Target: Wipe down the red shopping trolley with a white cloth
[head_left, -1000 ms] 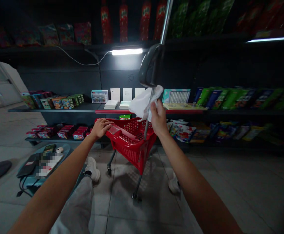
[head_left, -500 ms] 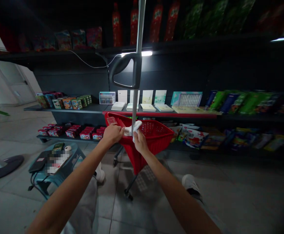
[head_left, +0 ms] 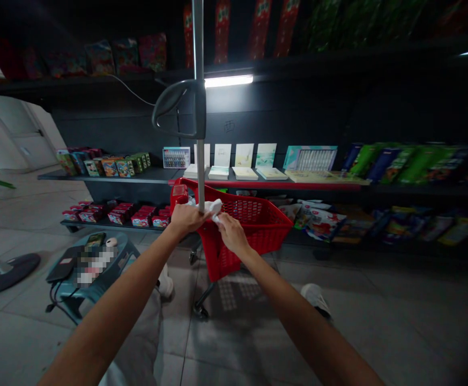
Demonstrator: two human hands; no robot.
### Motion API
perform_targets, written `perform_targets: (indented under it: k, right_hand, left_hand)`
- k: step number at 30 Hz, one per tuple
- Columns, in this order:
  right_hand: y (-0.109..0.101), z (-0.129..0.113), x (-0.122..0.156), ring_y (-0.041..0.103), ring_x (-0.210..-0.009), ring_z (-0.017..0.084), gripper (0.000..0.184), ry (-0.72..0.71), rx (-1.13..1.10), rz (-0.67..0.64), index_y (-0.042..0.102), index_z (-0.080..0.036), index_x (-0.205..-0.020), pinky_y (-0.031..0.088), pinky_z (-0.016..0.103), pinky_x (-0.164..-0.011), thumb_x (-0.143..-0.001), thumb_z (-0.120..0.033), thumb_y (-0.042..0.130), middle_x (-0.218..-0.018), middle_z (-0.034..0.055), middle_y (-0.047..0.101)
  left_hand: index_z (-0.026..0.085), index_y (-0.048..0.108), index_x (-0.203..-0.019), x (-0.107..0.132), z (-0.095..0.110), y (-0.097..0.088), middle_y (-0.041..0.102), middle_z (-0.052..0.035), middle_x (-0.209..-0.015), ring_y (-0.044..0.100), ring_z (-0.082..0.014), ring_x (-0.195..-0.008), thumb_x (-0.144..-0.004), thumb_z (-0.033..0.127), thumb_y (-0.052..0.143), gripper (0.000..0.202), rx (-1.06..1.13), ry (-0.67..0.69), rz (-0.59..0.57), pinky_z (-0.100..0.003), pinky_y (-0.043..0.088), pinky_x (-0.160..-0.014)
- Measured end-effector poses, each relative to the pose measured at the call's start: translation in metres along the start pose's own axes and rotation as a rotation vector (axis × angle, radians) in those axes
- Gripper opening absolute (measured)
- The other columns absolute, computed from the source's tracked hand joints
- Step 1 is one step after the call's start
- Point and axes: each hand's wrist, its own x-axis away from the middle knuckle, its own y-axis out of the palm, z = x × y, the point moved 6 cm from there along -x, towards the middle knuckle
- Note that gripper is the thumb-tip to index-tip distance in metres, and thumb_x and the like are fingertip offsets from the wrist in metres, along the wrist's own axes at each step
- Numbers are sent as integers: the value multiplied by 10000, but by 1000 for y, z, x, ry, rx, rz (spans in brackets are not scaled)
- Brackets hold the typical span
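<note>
A red plastic shopping basket on wheels (head_left: 258, 225) stands in front of me on the tiled floor. Its grey metal pole (head_left: 199, 161) rises from the near rim to a dark handle (head_left: 177, 110). My left hand (head_left: 187, 217) is closed on the near rim at the foot of the pole. My right hand (head_left: 229, 230) is closed on a white cloth (head_left: 213, 206), which is bunched against the base of the pole, between both hands.
Dark shelves (head_left: 137, 176) behind the basket carry boxes, booklets and packets. A teal stool (head_left: 93, 268) at the left holds a phone, a mouse and papers. My shoes (head_left: 316, 300) and grey trouser leg (head_left: 137, 343) are beside the basket wheels. A dark round base (head_left: 4, 271) lies far left.
My right hand slid the white cloth down the pole from just under the handle to its base. The pole and handle swung left and my left hand shifted along the rim.
</note>
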Motion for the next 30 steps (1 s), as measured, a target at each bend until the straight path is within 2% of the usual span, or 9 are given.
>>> perform_targets:
  k: [5,9,13,16,19,23,26,28,30]
  right_hand:
    - [-18,52,28,594,-1271,248,383,71,58,-67,637,-190,-1329,426,469,-1114,-1034,-310,424,-1394,122,645]
    - [-49,99,55,566,-1317,256,418,113,173,-99,683,-229,-1300,315,574,-1183,-1049,-383,386,-1403,86,656]
    - [-83,145,74,630,-1181,262,437,164,219,-58,758,-195,-1135,431,483,-1095,-1023,-425,403,-1226,121,737]
    - [-88,155,77,648,-1073,262,390,226,234,-24,753,-185,-1088,482,430,-1005,-993,-386,433,-1129,126,751]
    - [-61,123,63,645,-1052,237,385,232,159,-26,720,-186,-1153,487,399,-984,-1003,-305,386,-1161,102,741]
    - [-5,34,19,637,-1106,218,409,135,48,-56,684,-191,-1231,470,364,-1019,-1021,-239,337,-1211,101,720]
    - [25,-26,-16,639,-1099,239,393,84,8,-61,657,-208,-1283,475,365,-996,-1039,-268,355,-1244,105,707]
    - [37,-50,-30,642,-1083,250,388,85,0,-61,635,-223,-1322,483,366,-970,-1038,-277,376,-1238,99,712]
    - [41,-60,-35,633,-1094,256,398,77,8,-51,612,-232,-1360,473,369,-979,-1030,-265,392,-1252,91,709]
  left_hand:
    - [146,799,-900,-7,-21,6,772,-208,-913,729,-349,-1016,-942,774,194,872,-45,-26,-86,-424,489,-915]
    - [138,804,-953,-7,-38,10,773,-221,-980,732,-345,-1007,-953,736,216,838,-62,-38,-55,-418,496,-900]
    - [133,804,-976,-9,-52,11,774,-220,-1008,732,-328,-1004,-960,700,244,797,-72,-49,-19,-391,492,-893]
    - [132,802,-972,-12,-55,12,774,-219,-1017,732,-321,-1003,-963,671,256,768,-84,-43,-24,-376,489,-881]
    - [144,801,-979,-14,-55,12,775,-211,-1023,733,-321,-1002,-962,664,263,748,-95,-46,-25,-371,492,-864]
    - [158,801,-1014,-14,-55,12,775,-207,-1021,733,-335,-1008,-967,654,266,731,-105,-50,-15,-386,499,-857]
    - [168,797,-1044,-14,-57,13,775,-199,-1035,728,-332,-1026,-964,659,289,711,-103,-64,-14,-389,496,-881]
    - [170,796,-1051,-15,-59,14,774,-199,-1047,725,-334,-1033,-952,674,310,707,-99,-79,-21,-392,494,-891]
    - [165,796,-1049,-16,-62,16,771,-205,-1053,721,-341,-1038,-942,679,324,706,-99,-95,-27,-398,494,-891]
